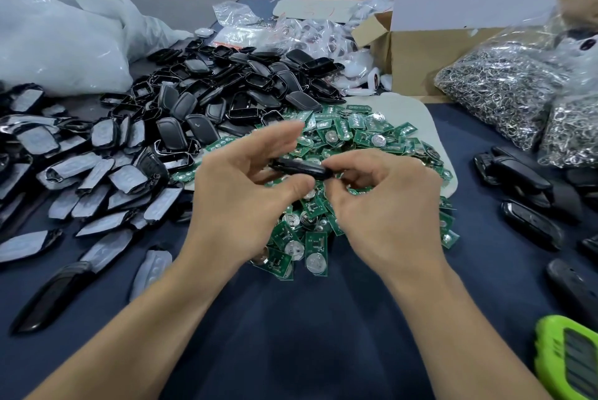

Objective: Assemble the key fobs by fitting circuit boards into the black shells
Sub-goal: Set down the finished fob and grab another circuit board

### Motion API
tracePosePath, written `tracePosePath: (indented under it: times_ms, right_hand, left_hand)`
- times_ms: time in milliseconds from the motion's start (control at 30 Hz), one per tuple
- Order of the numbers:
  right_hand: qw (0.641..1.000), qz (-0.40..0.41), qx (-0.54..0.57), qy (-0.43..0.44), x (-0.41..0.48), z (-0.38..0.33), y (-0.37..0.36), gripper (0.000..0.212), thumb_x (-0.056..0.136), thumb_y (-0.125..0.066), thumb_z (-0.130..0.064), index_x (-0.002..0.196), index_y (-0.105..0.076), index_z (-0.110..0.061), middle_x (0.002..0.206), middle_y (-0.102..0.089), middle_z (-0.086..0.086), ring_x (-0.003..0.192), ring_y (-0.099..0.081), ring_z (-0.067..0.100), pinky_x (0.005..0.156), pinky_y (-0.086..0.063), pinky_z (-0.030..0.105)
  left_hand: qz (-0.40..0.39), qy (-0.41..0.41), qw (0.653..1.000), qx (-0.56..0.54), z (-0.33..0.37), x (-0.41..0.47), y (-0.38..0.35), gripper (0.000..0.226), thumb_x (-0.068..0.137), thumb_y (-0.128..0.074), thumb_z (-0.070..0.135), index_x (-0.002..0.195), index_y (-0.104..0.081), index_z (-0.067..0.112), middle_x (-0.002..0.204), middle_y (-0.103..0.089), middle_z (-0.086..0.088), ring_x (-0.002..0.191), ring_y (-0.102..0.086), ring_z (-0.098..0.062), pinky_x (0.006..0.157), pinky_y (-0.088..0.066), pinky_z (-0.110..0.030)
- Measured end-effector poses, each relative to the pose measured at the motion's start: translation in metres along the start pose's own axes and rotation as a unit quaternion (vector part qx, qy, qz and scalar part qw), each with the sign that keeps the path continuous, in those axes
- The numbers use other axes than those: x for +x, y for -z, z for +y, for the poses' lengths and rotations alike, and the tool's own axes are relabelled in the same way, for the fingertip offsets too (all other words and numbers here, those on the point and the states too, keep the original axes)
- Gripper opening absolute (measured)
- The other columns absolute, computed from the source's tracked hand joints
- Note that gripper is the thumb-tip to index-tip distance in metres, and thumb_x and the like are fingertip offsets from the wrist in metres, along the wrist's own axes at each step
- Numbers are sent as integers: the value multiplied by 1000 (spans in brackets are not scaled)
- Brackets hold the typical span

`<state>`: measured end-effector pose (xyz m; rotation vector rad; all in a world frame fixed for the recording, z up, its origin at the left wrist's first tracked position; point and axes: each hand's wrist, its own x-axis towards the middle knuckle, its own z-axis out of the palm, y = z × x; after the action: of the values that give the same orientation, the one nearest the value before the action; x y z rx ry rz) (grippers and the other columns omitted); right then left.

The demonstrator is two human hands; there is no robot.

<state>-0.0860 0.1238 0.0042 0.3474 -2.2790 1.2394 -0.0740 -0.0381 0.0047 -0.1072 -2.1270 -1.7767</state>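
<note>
Black shell point(299, 168) sits edge-on above the circuit board pile point(339, 179), pinched between your left hand point(241, 192) and right hand point(380, 202). Looks like closing or seating; can't tell if a board's inside. Next: squeeze evenly, then drop it with the finished fobs point(517, 179) on your right

Light is bright and even from overhead, shadows on the tablecloth point(307, 318) are soft, plastic bags point(61, 40) upper left glare, and frame edges bend.
</note>
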Motion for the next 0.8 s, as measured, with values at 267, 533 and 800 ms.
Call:
tracePosePath:
  times_ms: [267,533,800]
  right_hand:
    - [995,-13,99,12,2,-1,3,23,76,-82,-9,89,-82,-28,86,-76,-17,82,-71,8,80,-57,21]
    - [957,-60,278,-62,5,1,0,25,73,-81,-1,77,-78,-25,83,-77,0,77,-74,25,73,-62,34]
    - [945,-98,304,-65,7,5,-1,21,70,-77,1,74,-73,-19,85,-77,-1,86,-75,24,78,-63,39]
  left_hand:
    - [6,-39,999,21,3,-4,1,41,73,-89,-3,90,-81,34,102,-80,15,103,-75,-5,92,-57,-20]
    - [-35,-34,998,-47,3,-4,-1,26,76,-80,5,84,-81,29,108,-80,8,105,-76,-15,90,-62,-34]
    - [-118,-31,991,-52,0,-4,-2,14,82,-70,1,85,-60,12,111,-78,13,109,-73,-11,86,-58,-22]
